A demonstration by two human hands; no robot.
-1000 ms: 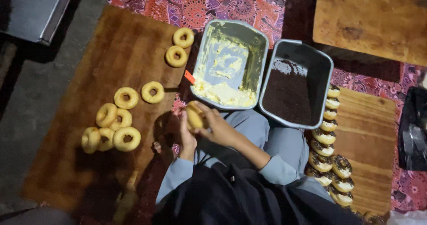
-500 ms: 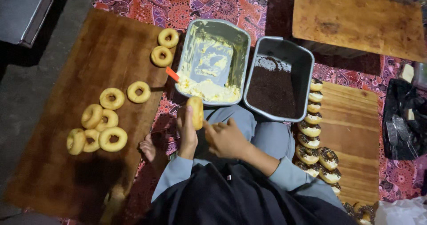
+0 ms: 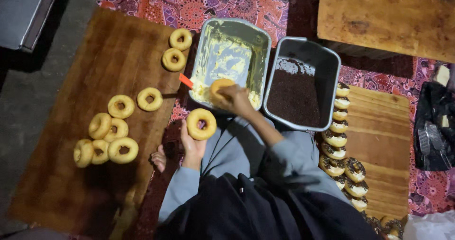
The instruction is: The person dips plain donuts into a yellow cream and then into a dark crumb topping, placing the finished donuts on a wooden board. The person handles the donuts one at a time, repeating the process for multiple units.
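Left hand (image 3: 192, 147) closed round a plain doughnut (image 3: 201, 124) above lap; right hand (image 3: 234, 99) grips a doughnut half (image 3: 221, 86) pressed into the cream tray (image 3: 258, 45) (sprinkle tray (image 3: 332, 62) just beside it)

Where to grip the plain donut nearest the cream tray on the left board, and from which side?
Take the plain donut across its outer ring, straight from above. It lies flat on the wooden board with its hole up, close beside a second donut and the cream tray, so side access looks tight; probably set the fingers on the free upper and left rim. Grip lightly, as it looks soft.
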